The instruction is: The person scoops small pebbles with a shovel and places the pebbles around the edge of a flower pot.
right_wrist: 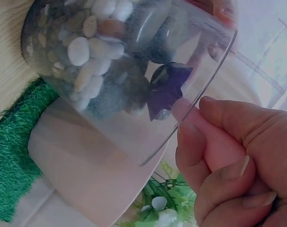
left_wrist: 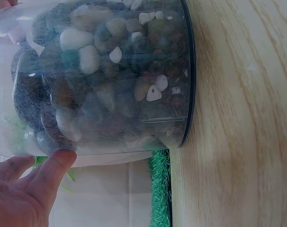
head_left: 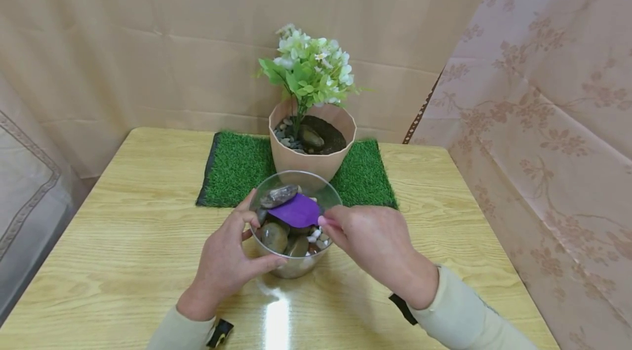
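Observation:
A clear round container of stones stands on the table. My left hand grips its left side, thumb at the near wall and fingers at the rim. My right hand holds a small trowel by its pink handle at the container's right rim. The trowel's purple blade lies inside, over the stones. Large smooth stones and white pebbles show under and around it. In the left wrist view, the left fingertips touch the clear wall.
Behind the container, a pink pot with a white-flowered plant, soil and stones stands on a green turf mat. The wooden table has cloth hangings behind it and at both sides.

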`<state>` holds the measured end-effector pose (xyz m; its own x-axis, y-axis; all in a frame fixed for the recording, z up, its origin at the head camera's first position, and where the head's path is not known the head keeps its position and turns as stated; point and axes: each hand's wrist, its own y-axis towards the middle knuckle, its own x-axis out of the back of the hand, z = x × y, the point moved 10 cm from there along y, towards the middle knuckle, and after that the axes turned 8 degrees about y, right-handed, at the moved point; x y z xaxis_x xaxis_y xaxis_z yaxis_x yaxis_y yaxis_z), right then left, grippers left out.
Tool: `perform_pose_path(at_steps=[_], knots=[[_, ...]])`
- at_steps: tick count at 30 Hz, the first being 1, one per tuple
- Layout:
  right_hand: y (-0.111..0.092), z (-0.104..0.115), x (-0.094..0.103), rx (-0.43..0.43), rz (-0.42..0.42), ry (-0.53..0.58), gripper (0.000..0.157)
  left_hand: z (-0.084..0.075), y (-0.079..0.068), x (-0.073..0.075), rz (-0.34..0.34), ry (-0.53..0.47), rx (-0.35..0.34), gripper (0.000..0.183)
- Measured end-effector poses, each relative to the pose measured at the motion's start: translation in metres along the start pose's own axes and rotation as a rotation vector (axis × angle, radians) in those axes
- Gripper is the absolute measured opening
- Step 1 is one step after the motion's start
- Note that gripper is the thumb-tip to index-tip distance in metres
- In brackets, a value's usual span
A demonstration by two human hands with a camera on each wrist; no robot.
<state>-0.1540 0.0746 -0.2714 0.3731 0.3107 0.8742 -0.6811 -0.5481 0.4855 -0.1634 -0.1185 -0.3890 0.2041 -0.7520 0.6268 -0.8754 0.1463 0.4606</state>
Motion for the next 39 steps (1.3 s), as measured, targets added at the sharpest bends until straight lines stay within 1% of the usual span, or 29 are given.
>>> perform_pose_path(at_steps=[4, 5, 9, 12, 16, 20, 28, 39], knots=[[0.004, 0.003, 0.001, 0.015, -0.009, -0.009, 0.034, 0.0, 0.0, 0.001, -0.003, 0.001, -0.006, 0.07], [0.004, 0.004, 0.001, 0.019, -0.014, -0.009, 0.035, 0.0, 0.0, 0.001, -0.004, 0.0, -0.007, 0.07], [0.006, 0.004, 0.0, 0.022, -0.033, -0.005, 0.034, 0.0, 0.0, 0.001, -0.009, -0.001, -0.015, 0.07], [0.008, 0.005, -0.006, 0.015, -0.019, 0.009, 0.03, 0.0, 0.0, 0.001, -0.012, 0.0, -0.016, 0.069], [0.01, 0.005, -0.016, -0.002, 0.009, 0.033, 0.032, 0.0, 0.0, 0.001, -0.004, 0.003, -0.008, 0.069], [0.008, 0.003, -0.019, -0.015, 0.012, 0.055, 0.036, 0.0, 0.0, 0.001, 0.0, 0.006, -0.004, 0.07], [0.006, 0.0, -0.022, -0.01, 0.007, 0.084, 0.026, -0.002, 0.001, 0.0, -0.003, 0.018, -0.022, 0.07], [0.004, 0.0, -0.021, 0.026, -0.015, 0.105, 0.017, -0.002, 0.0, 0.001, -0.012, 0.029, -0.033, 0.069]])
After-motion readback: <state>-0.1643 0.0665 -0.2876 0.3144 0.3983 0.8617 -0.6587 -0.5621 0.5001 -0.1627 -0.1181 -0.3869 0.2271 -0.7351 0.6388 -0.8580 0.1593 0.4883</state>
